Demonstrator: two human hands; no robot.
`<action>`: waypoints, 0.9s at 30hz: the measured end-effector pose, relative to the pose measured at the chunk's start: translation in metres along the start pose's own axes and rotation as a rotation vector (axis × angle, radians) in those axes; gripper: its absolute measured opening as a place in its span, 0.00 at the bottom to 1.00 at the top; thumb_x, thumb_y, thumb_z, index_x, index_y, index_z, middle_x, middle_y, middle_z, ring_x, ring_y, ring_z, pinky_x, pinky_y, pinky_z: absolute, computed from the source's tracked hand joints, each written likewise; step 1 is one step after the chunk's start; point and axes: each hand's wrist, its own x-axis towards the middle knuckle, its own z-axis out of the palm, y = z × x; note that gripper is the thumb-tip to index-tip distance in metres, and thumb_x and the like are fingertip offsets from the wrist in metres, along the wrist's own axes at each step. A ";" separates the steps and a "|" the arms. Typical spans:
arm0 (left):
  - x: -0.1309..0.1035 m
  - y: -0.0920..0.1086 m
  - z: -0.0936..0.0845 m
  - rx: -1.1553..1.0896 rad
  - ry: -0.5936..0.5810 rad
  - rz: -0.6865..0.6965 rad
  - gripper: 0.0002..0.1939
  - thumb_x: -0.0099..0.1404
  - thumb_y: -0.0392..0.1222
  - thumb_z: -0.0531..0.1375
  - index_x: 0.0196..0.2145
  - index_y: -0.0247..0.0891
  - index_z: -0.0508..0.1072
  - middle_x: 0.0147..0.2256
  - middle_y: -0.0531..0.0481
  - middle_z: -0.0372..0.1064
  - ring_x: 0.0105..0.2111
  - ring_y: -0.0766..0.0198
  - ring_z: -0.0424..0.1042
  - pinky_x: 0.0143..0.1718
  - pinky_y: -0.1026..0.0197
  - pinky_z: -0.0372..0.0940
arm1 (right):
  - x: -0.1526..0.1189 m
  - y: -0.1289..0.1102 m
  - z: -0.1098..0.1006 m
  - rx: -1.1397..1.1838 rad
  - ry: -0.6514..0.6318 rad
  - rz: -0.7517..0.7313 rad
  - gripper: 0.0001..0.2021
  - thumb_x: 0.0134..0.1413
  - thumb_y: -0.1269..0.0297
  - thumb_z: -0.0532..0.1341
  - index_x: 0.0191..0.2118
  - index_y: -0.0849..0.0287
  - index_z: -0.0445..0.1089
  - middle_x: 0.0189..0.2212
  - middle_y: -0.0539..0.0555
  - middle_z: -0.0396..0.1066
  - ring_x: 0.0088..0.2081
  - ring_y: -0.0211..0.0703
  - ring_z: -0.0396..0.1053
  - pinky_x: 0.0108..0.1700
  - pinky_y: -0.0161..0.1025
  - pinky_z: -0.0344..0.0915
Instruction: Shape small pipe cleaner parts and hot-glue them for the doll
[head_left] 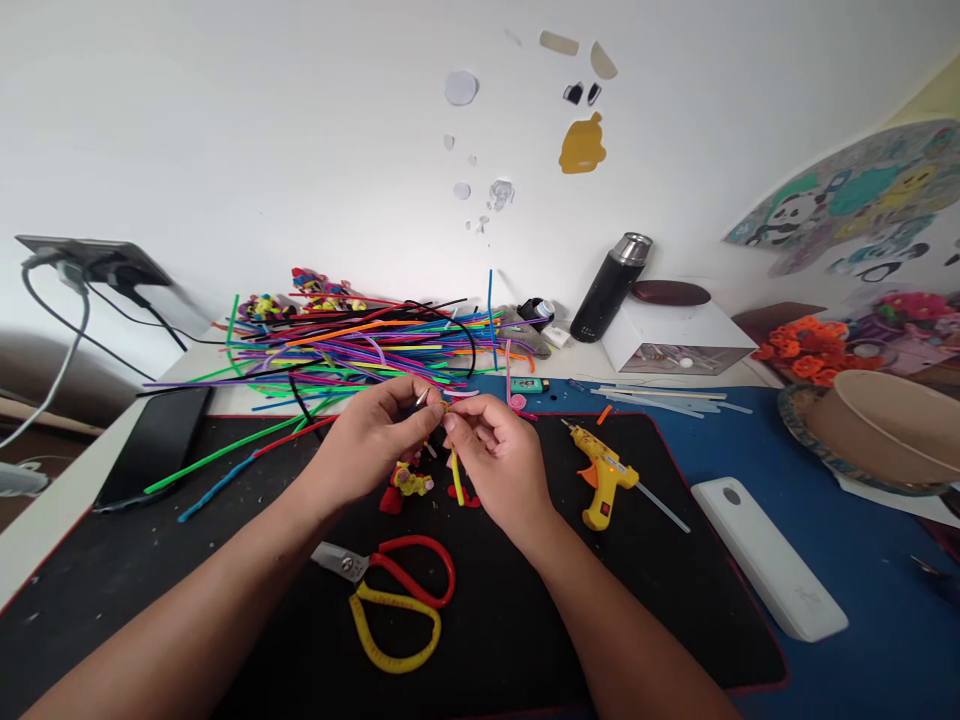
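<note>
Right now, both hands are meeting above the black mat, fingertips nearly together. The right hand is pinching the yellow pipe cleaner between thumb and finger, its loose end hanging just below the thumb. Opposite, the left hand is clamping thumb and forefinger on a pointed silvery piece, whose rest is hiding inside the grip.

Just beneath the hands, a small yellow and red fuzzy figure is resting on the mat. Nearer the viewer, the scissors are lying with one red handle loop and one yellow. Over to the right, a yellow glue gun is resting on its side, a translucent glue stick jutting from its back. Beyond the hands, a heap of colourful pipe cleaners is sprawling across the back of the desk. A black flask is leaning beside a white box, and a phone is lying at far left.
</note>
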 end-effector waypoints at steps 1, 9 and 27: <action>0.000 0.000 0.001 -0.017 0.011 -0.002 0.21 0.67 0.60 0.69 0.37 0.39 0.72 0.27 0.58 0.63 0.22 0.70 0.57 0.22 0.67 0.56 | 0.000 0.000 0.000 -0.008 0.000 0.003 0.09 0.66 0.55 0.66 0.38 0.54 0.74 0.30 0.52 0.78 0.30 0.43 0.76 0.31 0.37 0.72; 0.000 0.003 0.011 -0.095 0.083 -0.056 0.22 0.61 0.60 0.72 0.34 0.40 0.71 0.24 0.59 0.59 0.19 0.71 0.53 0.20 0.66 0.51 | -0.001 0.002 0.000 -0.035 0.003 -0.025 0.08 0.67 0.56 0.65 0.38 0.55 0.74 0.29 0.51 0.77 0.28 0.41 0.73 0.30 0.37 0.69; 0.000 0.019 -0.014 0.222 -0.071 0.000 0.25 0.65 0.66 0.70 0.37 0.38 0.78 0.29 0.54 0.70 0.25 0.67 0.63 0.25 0.66 0.58 | 0.000 0.000 -0.005 -0.335 0.028 -0.151 0.07 0.68 0.61 0.63 0.37 0.53 0.76 0.26 0.49 0.75 0.24 0.39 0.68 0.29 0.35 0.64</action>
